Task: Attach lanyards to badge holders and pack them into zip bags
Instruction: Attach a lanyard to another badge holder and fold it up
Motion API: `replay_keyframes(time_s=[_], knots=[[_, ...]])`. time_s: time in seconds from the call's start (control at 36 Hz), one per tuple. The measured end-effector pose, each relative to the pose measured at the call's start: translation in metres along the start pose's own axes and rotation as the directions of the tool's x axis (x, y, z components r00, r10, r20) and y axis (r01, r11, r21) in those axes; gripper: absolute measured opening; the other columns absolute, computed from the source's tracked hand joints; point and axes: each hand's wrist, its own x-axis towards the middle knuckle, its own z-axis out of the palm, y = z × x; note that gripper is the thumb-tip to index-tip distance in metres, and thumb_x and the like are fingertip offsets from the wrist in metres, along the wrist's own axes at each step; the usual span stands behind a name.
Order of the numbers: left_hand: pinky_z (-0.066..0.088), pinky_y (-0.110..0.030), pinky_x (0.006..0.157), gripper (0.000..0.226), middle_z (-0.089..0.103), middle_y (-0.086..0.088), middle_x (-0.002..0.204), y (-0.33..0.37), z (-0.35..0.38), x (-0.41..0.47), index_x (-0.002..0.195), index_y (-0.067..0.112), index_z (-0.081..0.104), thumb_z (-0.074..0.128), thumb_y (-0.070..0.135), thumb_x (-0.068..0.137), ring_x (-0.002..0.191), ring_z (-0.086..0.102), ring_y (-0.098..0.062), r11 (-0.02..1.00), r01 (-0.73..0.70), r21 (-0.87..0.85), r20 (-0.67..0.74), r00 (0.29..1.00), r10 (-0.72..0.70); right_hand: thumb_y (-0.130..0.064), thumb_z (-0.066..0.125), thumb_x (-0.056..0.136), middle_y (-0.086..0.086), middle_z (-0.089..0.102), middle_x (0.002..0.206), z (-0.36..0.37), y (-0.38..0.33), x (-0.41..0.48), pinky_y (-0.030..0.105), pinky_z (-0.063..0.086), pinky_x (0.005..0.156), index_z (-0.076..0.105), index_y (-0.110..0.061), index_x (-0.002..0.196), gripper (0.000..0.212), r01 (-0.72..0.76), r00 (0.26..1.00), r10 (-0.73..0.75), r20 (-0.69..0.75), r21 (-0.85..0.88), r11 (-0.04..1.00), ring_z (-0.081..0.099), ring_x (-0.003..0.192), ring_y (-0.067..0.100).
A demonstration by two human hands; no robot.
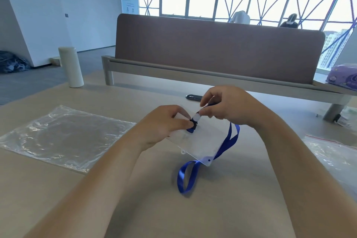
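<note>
Two hands meet over the middle of the desk [241,189]. The left hand [162,123] pinches the black clip [193,124] at the end of the blue lanyard [185,177]. The right hand [228,108] pinches the white tab [197,117] just beside it between thumb and forefinger. Both work at the far edge of the clear badge holder [199,141], and the ribbon trails from under its near corner into a loose loop on the desk.

The likeliest slip is at the pinch. The clip and tab are small, and a tug from either side could pull the tab free before it closes. The holder looks slick and only lightly steadied, so it may skate or twist. The slack loop could catch a wrist and drag the whole piece.

The fingertips cover the holder's slot, so I cannot tell whether the tab is already threaded through it. Whether the holder rests flat or is lifted at the far edge is also unclear.

One empty zip bag [63,137] lies well apart to the left. A second bag [332,152], on the right, is cut off by the frame.
</note>
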Motion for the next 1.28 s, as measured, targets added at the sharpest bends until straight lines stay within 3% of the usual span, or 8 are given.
replay_keyframes(time_s=[0.08,0.19,0.36,0.58,0.75,1.0,1.17,1.28], knots=[[0.052,-0.055,0.086,0.027,0.073,-0.012,0.102,0.002,-0.002,-0.001,0.084,0.028,0.076,0.078,0.044,0.062,0.099,0.065,-0.040,0.995,0.008,-0.104,0.020,1.000,-0.005,-0.027,0.071,0.090,-0.005,0.073,0.077,-0.002,0.002,-0.004,0.024,0.055,0.066,0.070,-0.019,0.092,0.008,0.016,1.000,-0.015,-0.011,0.155,0.988,0.064,0.068,0.015],[0.049,-0.039,0.074,0.006,0.073,-0.013,0.092,0.000,-0.008,-0.001,0.086,0.018,0.073,0.074,0.012,0.086,0.085,0.064,-0.031,0.936,0.035,-0.350,0.059,0.998,-0.015,-0.021,0.067,0.093,-0.003,0.073,0.076,0.000,0.011,-0.004,0.024,0.054,0.064,0.073,-0.018,0.093,0.006,0.011,1.000,-0.010,-0.005,0.345,0.939,0.060,0.064,0.013],[0.053,-0.039,0.076,0.012,0.073,-0.007,0.088,-0.001,-0.018,0.000,0.084,0.017,0.070,0.070,0.018,0.072,0.082,0.068,-0.026,0.762,-0.026,-0.647,-0.027,1.000,0.011,-0.013,0.063,0.094,0.006,0.060,0.075,0.009,0.019,-0.002,0.028,0.044,0.061,0.073,-0.009,0.094,0.011,-0.063,0.996,0.012,0.084,0.647,0.760,0.044,0.067,0.020],[0.057,-0.036,0.076,0.007,0.075,-0.006,0.096,-0.009,-0.021,0.009,0.094,0.016,0.067,0.063,0.011,0.093,0.091,0.070,-0.025,0.648,-0.118,-0.752,-0.244,0.964,-0.107,-0.025,0.060,0.098,-0.002,0.069,0.072,0.032,0.003,-0.004,0.022,0.046,0.062,0.075,-0.021,0.081,0.023,-0.053,0.995,0.003,0.102,0.489,0.870,0.048,0.059,0.011],[0.059,-0.037,0.075,0.009,0.075,-0.009,0.103,-0.010,-0.021,0.011,0.089,0.016,0.069,0.065,0.009,0.093,0.100,0.069,-0.029,0.627,-0.159,-0.762,-0.366,0.905,-0.216,-0.028,0.052,0.101,-0.003,0.075,0.083,0.052,-0.009,-0.001,0.023,0.046,0.064,0.075,-0.025,0.105,0.023,-0.086,0.986,0.035,0.163,0.319,0.944,0.051,0.058,0.010],[0.055,-0.042,0.084,0.004,0.072,0.000,0.099,-0.017,-0.022,0.015,0.085,0.030,0.069,0.071,0.026,0.086,0.099,0.066,-0.027,0.900,-0.143,-0.413,-0.614,0.773,-0.159,-0.026,0.057,0.098,-0.015,0.066,0.067,0.041,-0.028,-0.005,0.019,0.044,0.067,0.073,-0.021,0.086,0.020,-0.019,0.930,0.038,0.364,-0.056,0.998,0.056,0.054,0.002],[0.041,-0.010,0.063,0.011,0.070,0.003,0.090,-0.013,-0.014,0.013,0.093,0.012,0.072,0.064,0.020,0.092,0.078,0.059,-0.008,0.994,-0.101,-0.042,-0.578,0.814,0.058,-0.025,0.062,0.094,-0.013,0.067,0.068,0.015,-0.031,-0.012,0.021,0.047,0.066,0.072,-0.026,0.082,0.016,0.031,0.942,0.030,0.335,-0.174,0.984,0.057,0.060,0.004],[0.040,-0.018,0.063,0.005,0.065,0.009,0.089,-0.009,-0.009,0.012,0.092,0.019,0.068,0.064,0.022,0.093,0.077,0.055,-0.007,0.986,-0.031,0.162,-0.412,0.906,0.096,-0.021,0.065,0.091,-0.015,0.069,0.075,0.001,-0.028,-0.012,0.025,0.053,0.073,0.072,-0.027,0.089,0.009,0.055,0.977,-0.021,0.213,-0.157,0.986,0.063,0.071,0.009]])
